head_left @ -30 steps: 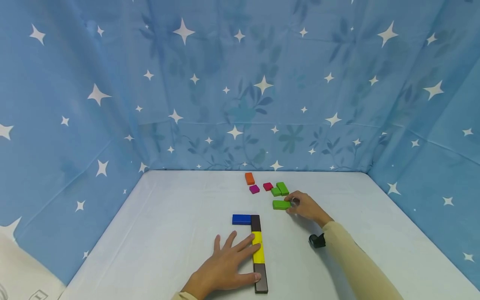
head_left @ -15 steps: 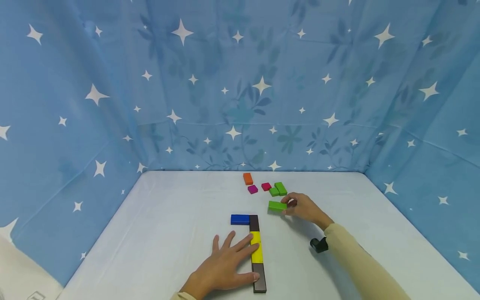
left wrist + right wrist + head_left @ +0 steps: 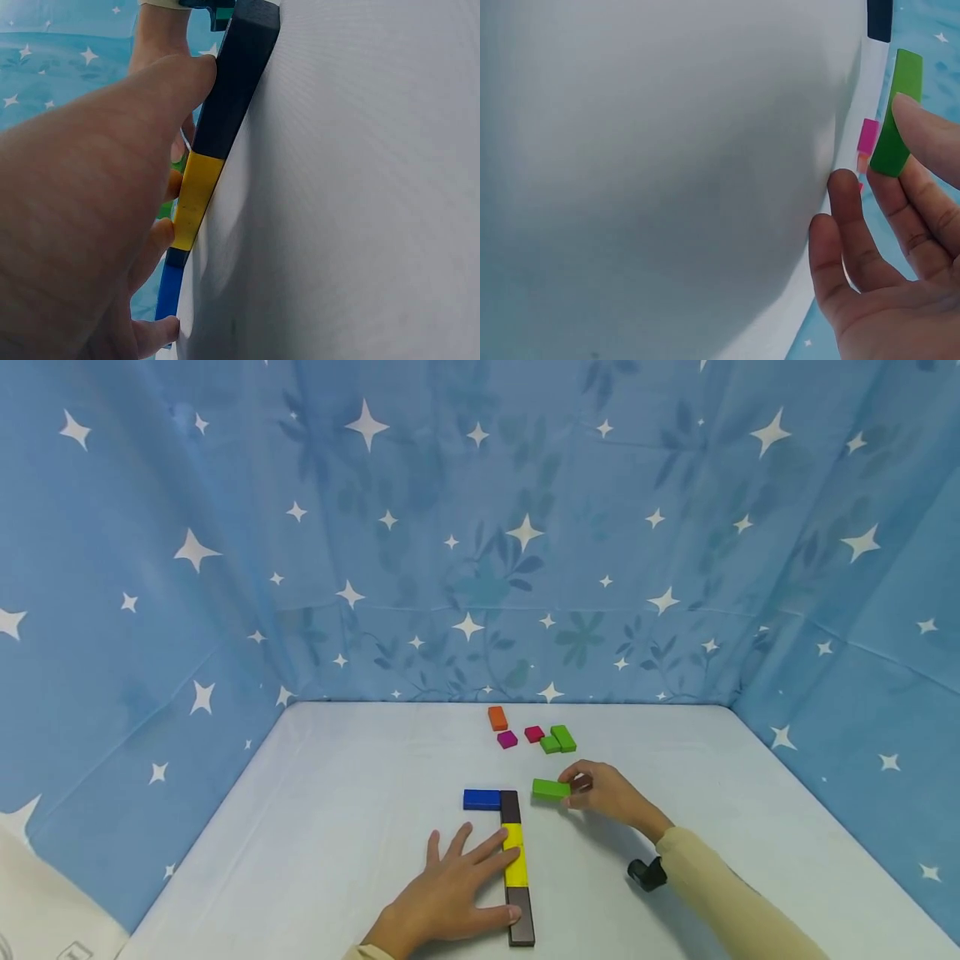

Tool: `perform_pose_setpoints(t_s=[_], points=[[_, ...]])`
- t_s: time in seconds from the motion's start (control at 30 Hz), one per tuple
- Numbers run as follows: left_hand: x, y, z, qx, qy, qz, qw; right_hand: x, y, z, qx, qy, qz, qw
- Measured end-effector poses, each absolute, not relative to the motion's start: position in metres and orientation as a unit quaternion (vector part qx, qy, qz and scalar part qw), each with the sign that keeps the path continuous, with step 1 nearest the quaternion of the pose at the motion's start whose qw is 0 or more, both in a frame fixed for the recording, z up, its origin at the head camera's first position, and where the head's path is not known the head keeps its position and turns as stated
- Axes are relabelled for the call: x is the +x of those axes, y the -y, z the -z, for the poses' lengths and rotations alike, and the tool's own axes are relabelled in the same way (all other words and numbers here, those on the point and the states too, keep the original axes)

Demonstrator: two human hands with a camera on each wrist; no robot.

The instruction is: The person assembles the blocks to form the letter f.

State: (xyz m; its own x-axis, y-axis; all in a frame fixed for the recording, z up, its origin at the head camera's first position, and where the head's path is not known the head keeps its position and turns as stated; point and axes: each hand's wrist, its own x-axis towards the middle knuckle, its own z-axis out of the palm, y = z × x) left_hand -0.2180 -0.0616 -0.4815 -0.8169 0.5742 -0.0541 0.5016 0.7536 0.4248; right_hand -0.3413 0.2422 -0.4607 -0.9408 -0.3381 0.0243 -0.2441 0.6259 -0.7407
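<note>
My right hand point(image 3: 611, 795) pinches a long green block point(image 3: 551, 790) between thumb and fingers; in the right wrist view the thumb presses on one face of the green block point(image 3: 900, 112). My left hand point(image 3: 453, 893) lies with fingers spread along a straight row of blocks. Its thumb touches the near dark brown block point(image 3: 521, 917), and two fingertips rest on the yellow section point(image 3: 517, 870). At the row's far end is another dark brown block point(image 3: 510, 807), with a blue block point(image 3: 482, 800) set crosswise against its left side. The held block is just right of that end.
Farther back on the white table point(image 3: 360, 777) lie an orange block point(image 3: 498, 718), a purple block point(image 3: 507, 739), a pink-red block point(image 3: 534, 734), a short green block point(image 3: 551, 744) and a longer green block point(image 3: 563, 738). A blue star-patterned curtain point(image 3: 420, 568) surrounds the table.
My right hand has brought the green block nearer to me and slightly left, towards the far end of the row. My left hand has stayed in place on the row.
</note>
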Motion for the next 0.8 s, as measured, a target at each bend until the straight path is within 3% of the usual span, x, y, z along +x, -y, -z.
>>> perform_pose_setpoints(t_s=[0.8], points=[[-0.217,0.062,0.478,0.288,-0.934,-0.194,0.089,-0.339,-0.227,0.468,-0.181,-0.913,0.362,0.055]])
